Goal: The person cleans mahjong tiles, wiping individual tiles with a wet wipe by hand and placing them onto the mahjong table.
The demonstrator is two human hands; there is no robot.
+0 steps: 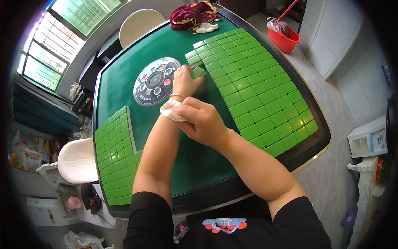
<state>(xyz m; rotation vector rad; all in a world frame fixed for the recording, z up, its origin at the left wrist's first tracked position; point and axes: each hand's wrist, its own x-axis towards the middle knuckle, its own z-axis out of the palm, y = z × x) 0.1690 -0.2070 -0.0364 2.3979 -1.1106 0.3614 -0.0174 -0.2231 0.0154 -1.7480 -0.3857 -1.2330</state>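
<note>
My left hand (186,81) reaches to the near-left edge of the large block of green-backed mahjong tiles (253,89). Its fingers are closed on a green mahjong tile (198,73), and a few tiles at the corner of the block lie just beyond. My right hand (203,121) is closed around a crumpled white cloth (171,111), which overlaps my left wrist in this view. A second block of green mahjong tiles (118,155) lies on the left side of the green mahjong table (199,166).
A round control panel (156,81) sits mid-table. At the far edge lie a maroon cloth (192,16) and a white cloth piece (206,28). White chairs (76,161) stand left and behind. A red mop bucket (284,40) is on the floor at right.
</note>
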